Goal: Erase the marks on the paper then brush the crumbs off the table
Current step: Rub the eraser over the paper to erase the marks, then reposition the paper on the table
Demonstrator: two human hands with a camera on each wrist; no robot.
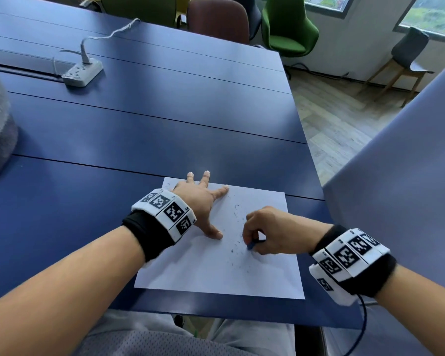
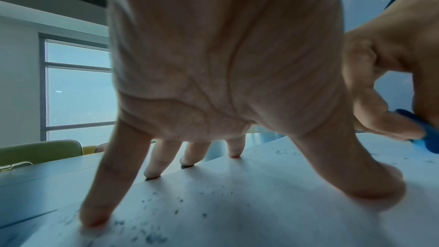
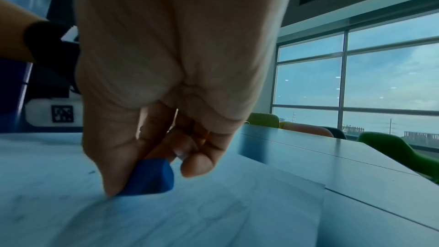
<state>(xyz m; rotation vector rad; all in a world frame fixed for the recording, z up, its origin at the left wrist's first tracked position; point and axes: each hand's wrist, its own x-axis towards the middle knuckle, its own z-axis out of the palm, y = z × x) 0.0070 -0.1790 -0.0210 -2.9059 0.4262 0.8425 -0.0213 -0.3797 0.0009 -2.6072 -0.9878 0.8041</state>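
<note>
A white sheet of paper (image 1: 216, 268) lies on the blue table (image 1: 113, 140) near its front edge. Dark eraser crumbs (image 1: 235, 242) are scattered over the sheet's middle, and faint marks show near its far left corner. My left hand (image 1: 203, 199) presses the paper flat with straight, spread fingers (image 2: 99, 204). My right hand (image 1: 267, 235) pinches a small blue eraser (image 1: 251, 245) between thumb and fingers, its tip on the paper (image 3: 166, 219). The eraser (image 3: 152, 177) fills the right wrist view's centre; it also shows as a blue eraser (image 2: 427, 134) at the left wrist view's right edge.
A grey power strip (image 1: 82, 71) with a white cable sits far back left on the table. The table's right edge (image 1: 308, 150) drops to wooden floor. Green and brown chairs (image 1: 288, 27) stand beyond the far edge. A pale blue panel (image 1: 396, 176) stands to the right.
</note>
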